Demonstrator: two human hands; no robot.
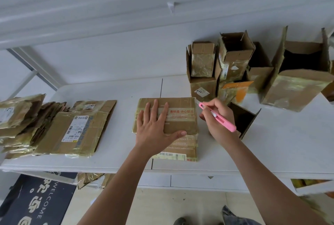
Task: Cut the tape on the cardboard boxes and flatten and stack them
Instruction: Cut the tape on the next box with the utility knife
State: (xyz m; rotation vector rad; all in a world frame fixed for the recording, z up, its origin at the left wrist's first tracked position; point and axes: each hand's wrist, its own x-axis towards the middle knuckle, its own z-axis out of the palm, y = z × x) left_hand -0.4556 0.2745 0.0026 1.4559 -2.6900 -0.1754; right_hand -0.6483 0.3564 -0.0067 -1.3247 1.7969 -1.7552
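One white table [271, 143] carries it all: a flattened stack [59, 127] at the left, open boxes [235, 62] at the right, a taped box [180, 116] at mid-table. Her left hand [153, 127] presses it flat, fingers straight. Her right hand [218, 121] grips a pink cutter [219, 118] beside the box's right edge. Best keep the blade shallow along the tape seam [180, 116], running away from those fingers.

Two bare forearms with no sleeves, left hand [153, 125] and right hand [219, 120] without gloves, rings or watch
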